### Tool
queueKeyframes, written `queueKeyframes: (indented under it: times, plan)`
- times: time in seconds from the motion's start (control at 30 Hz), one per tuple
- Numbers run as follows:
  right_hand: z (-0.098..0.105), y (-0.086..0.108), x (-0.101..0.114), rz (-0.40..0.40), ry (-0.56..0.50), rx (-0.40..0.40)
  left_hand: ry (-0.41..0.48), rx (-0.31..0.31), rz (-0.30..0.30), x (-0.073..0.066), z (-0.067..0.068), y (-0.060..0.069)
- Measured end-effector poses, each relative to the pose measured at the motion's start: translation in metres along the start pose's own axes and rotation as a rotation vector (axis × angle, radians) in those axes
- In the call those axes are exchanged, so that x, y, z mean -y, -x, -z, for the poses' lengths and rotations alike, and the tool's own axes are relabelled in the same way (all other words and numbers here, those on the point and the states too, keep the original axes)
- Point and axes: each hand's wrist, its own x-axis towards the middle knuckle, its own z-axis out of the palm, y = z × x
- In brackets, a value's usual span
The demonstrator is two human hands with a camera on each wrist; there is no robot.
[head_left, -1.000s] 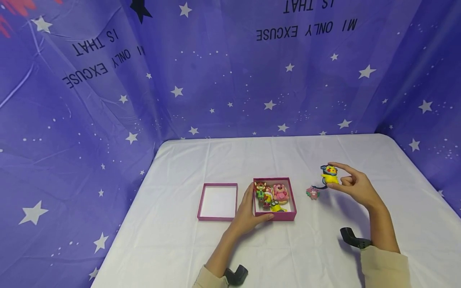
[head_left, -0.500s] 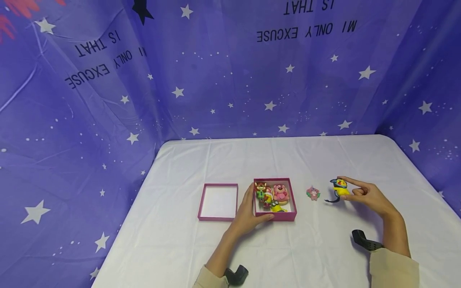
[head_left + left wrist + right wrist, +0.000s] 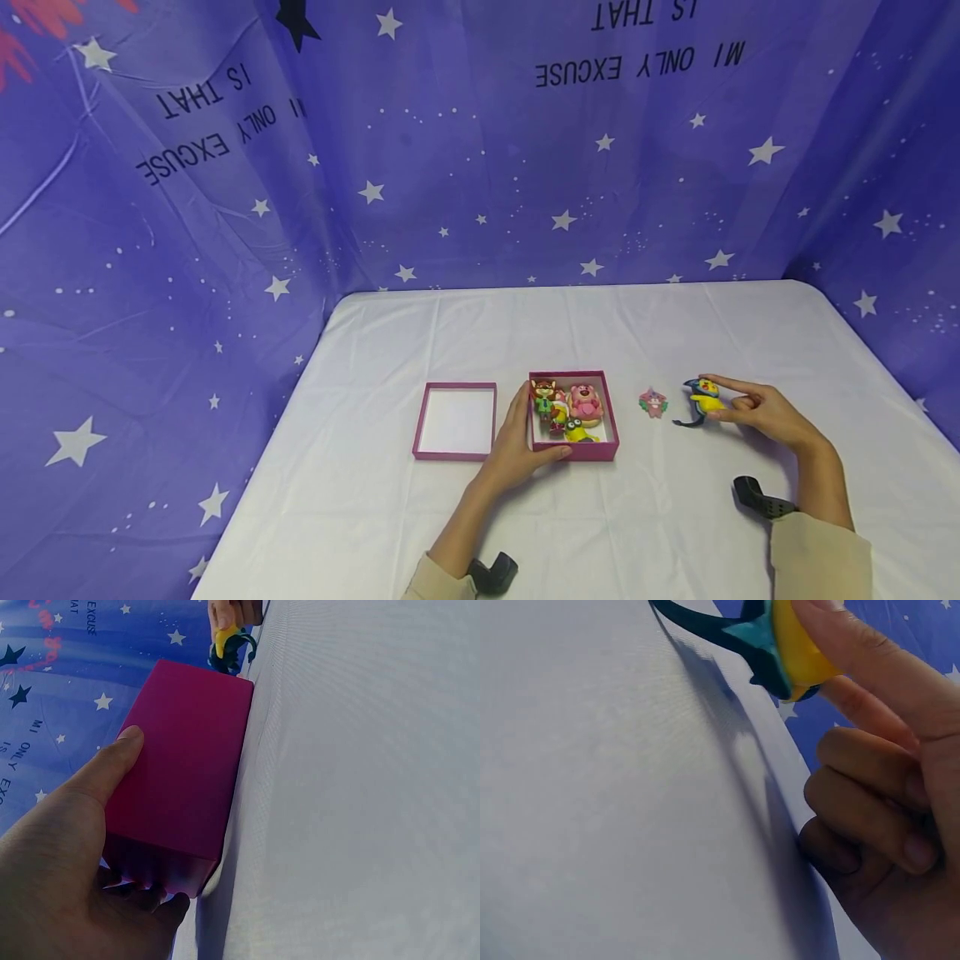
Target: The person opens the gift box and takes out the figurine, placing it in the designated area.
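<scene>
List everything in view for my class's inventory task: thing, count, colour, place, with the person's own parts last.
Star-printed backdrop: sheet count unclear, purple-blue, behind and at both sides
Tablecloth: 1, white, under the box
Shallow tray: 1, magenta rim, white inside, left of the box
Box: 1, magenta, centre
Fox figure: 1, brown and green, box's left
Bear figure: 1, pink, box's right
Goggle-eyed figure: 1, yellow, box's near side
Part-hidden figure: 1, yellow, white and red, beside the fox figure
Small figure: 1, pink, right of the box
Tailed figure: 1, yellow and blue, pinched in the right grip
Wrist mounts: 2, black, one by each sleeve
Sleeves: 2, beige, lower edge
Left grip: 1, bare, holding the box
Right grip: 1, bare, far right
</scene>
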Motion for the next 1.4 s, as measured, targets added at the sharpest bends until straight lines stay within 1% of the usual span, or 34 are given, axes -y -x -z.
queueKeyframes:
  times: [0.2,0.3,0.63,0.87,0.93,1.03,1.1,1.23,1.33,1.4]
  plan:
    - [0.0,-0.001,0.0,-0.04,0.061,0.039,-0.002,0.003,-0.001,0.001,0.0,0.001]
    - [0.001,-0.002,-0.001,-0.045,0.078,0.049,-0.003,0.005,0.001,0.0,0.0,0.0]
    - [0.001,-0.002,0.001,-0.089,0.078,0.08,0.002,0.007,0.014,0.001,-0.001,0.0]
    - [0.004,0.0,0.001,-0.054,0.025,0.095,0.004,0.008,0.017,0.0,0.0,0.001]
    - [0.006,0.002,0.003,-0.064,0.024,0.101,0.004,0.007,0.015,0.0,0.0,0.001]
    - [0.009,0.004,0.011,-0.076,0.041,0.09,0.002,0.007,0.012,0.0,0.0,0.0]
    - [0.011,0.004,0.018,-0.059,0.046,0.065,0.0,0.008,0.009,0.001,0.0,0.0]
    - [0.01,0.001,0.037,0.006,0.004,-0.034,0.005,0.005,-0.002,0.001,0.001,0.0]
    - [0.004,-0.005,0.055,0.096,-0.045,-0.113,0.007,0.005,-0.002,0.0,0.0,0.0]
    - [-0.002,-0.011,0.069,0.175,-0.076,-0.138,0.006,0.006,0.002,0.001,0.0,0.0]
